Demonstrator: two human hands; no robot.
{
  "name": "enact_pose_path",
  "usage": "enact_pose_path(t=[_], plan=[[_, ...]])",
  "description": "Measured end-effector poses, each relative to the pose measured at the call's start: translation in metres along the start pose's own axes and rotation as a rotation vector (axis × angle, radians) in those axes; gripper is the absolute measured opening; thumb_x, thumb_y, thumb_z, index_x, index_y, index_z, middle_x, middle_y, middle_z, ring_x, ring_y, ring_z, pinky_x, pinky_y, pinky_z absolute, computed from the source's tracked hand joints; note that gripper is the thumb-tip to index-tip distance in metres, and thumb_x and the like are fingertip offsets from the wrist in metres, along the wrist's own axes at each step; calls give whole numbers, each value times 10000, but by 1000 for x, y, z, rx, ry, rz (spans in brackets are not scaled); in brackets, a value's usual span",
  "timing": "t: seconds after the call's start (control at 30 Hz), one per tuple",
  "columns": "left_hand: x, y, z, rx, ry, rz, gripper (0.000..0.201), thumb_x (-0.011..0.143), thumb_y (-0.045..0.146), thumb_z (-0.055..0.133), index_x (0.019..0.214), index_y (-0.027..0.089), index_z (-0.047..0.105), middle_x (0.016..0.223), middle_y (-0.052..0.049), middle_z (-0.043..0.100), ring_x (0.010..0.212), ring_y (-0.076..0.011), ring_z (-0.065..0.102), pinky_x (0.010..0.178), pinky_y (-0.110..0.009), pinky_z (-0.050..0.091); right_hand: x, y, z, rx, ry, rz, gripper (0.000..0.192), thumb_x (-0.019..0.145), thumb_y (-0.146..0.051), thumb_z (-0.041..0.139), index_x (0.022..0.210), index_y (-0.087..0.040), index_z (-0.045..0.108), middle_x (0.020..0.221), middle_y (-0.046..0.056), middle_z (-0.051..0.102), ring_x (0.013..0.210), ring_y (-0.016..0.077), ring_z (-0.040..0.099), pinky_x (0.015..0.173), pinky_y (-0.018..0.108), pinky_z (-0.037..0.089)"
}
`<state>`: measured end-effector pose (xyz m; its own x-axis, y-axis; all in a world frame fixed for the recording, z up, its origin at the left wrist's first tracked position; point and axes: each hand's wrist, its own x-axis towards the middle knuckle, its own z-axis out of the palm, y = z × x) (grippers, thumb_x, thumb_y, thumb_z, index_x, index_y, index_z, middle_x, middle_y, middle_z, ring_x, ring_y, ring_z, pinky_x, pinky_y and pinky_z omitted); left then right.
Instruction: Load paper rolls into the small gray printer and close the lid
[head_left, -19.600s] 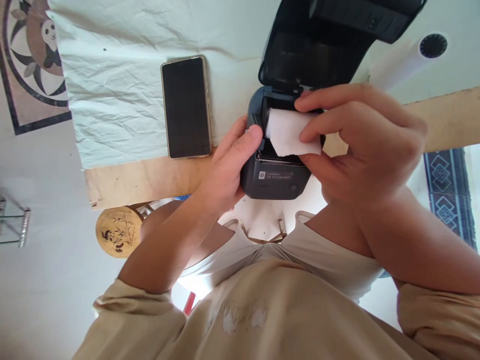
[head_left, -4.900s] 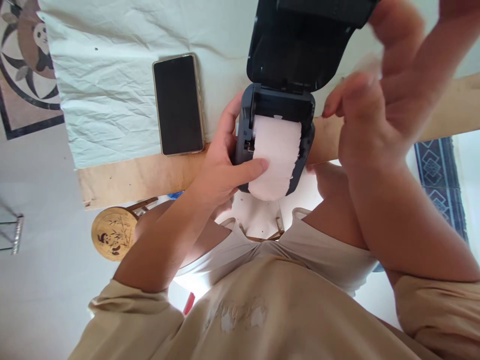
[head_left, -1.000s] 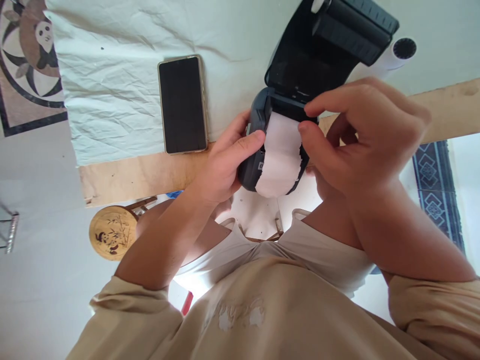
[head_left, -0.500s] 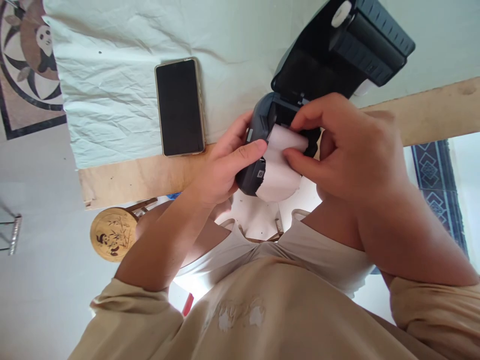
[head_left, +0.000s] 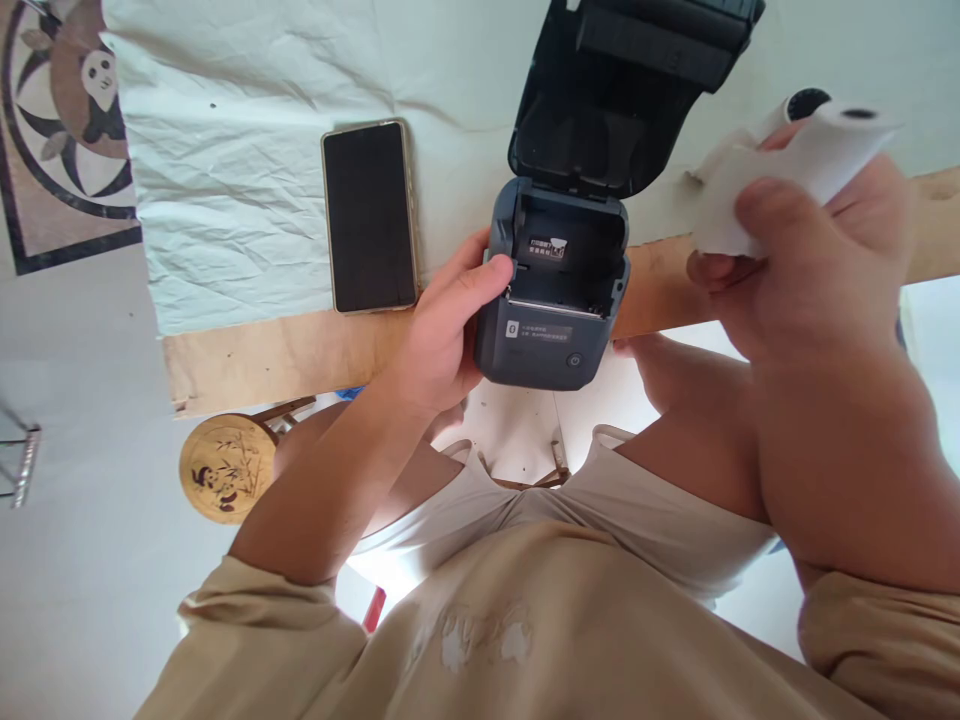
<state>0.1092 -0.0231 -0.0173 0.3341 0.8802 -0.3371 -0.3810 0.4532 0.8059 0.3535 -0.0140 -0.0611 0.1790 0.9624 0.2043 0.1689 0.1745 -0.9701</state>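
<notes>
The small dark grey plastic label printer (head_left: 550, 300), rounded at its corners, is held at the near edge of the wooden table (head_left: 262, 352), part of its body overhanging that edge. Its hinged black lid (head_left: 611, 110) is thrown fully open and tilted away, and the paper bay (head_left: 568, 262) is bare, a small printed sticker showing on its back wall. The left hand (head_left: 442, 335) is clamped round the printer's left side, thumb hooked over the bay's rim. Up at the right, the white paper roll (head_left: 795, 170) is lifted clear of the printer and pinched in the closed right hand (head_left: 810, 260), thumb pressed on the loose paper; its hollow core is seen end-on. A second white roll (head_left: 808, 102) peeps out just behind it, mostly hidden.

A slip is possible here: the printer is steadied by one hand only, and with its body past the table edge a relaxed grip could let it tip towards the lap. The thin paper tail could be creased or torn under that thumb, and the open lid's hinge could be strained if knocked.

Farther left, a flat black smartphone (head_left: 370, 217) with a glossy screen is lying face up on the crumpled pale cloth (head_left: 240, 180) near the table's near edge. The table's bare plywood strip looks rough and raw.
</notes>
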Motion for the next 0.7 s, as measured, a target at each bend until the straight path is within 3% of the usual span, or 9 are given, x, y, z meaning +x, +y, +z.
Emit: enact_pose_path(t=[0.07,0.13,0.23,0.37,0.5,0.6,0.7], plan=[[0,0,0,6,-28,13,211,950,368,583,977,180,674,813,-1,687,753,-153,721,596,-213,555,-8,-7,4,-145,20,13,246,850,-410,674,1021,-255,588,860,12,559,558,73,497,448,229,411],[-1,1,0,-1,-72,18,210,945,372,609,985,179,683,841,11,704,701,-116,694,566,-191,544,-15,-17,8,-375,-6,-75,211,845,-316,655,1029,-236,590,943,26,588,741,125,606,664,314,557],[-2,2,0,-10,-81,31,212,951,346,600,1021,161,677,855,8,718,676,-97,684,584,-185,569,-16,-25,10,-636,-45,-217,267,812,-279,693,1061,-237,606,1067,39,623,1075,226,630,956,438,547],[-2,2,0,52,-65,15,230,958,372,572,980,158,654,785,11,688,587,-94,667,491,-184,538,-8,-19,11,-683,-21,-132,472,770,-279,764,1202,-262,574,1214,35,618,1060,234,649,928,419,544],[-1,0,0,48,-53,50,212,940,363,586,955,161,647,774,18,676,575,-91,660,444,-172,498,-3,-14,14,-720,-81,-55,567,750,-236,778,1271,-259,556,1140,53,667,1054,261,653,911,420,519],[-1,0,0,61,-51,32,239,941,393,588,988,165,642,768,10,668,589,-112,672,495,-204,528,-4,-16,8,-633,-49,-184,607,735,-228,794,1292,-267,555,1167,41,675,1029,234,660,820,356,490],[-2,1,0,57,-32,8,268,924,417,614,1015,166,639,779,-3,666,726,-153,721,598,-230,581,2,-16,-8,-582,152,-378,517,792,-166,713,1290,-226,589,1188,52,652,1014,201,657,744,299,425]])
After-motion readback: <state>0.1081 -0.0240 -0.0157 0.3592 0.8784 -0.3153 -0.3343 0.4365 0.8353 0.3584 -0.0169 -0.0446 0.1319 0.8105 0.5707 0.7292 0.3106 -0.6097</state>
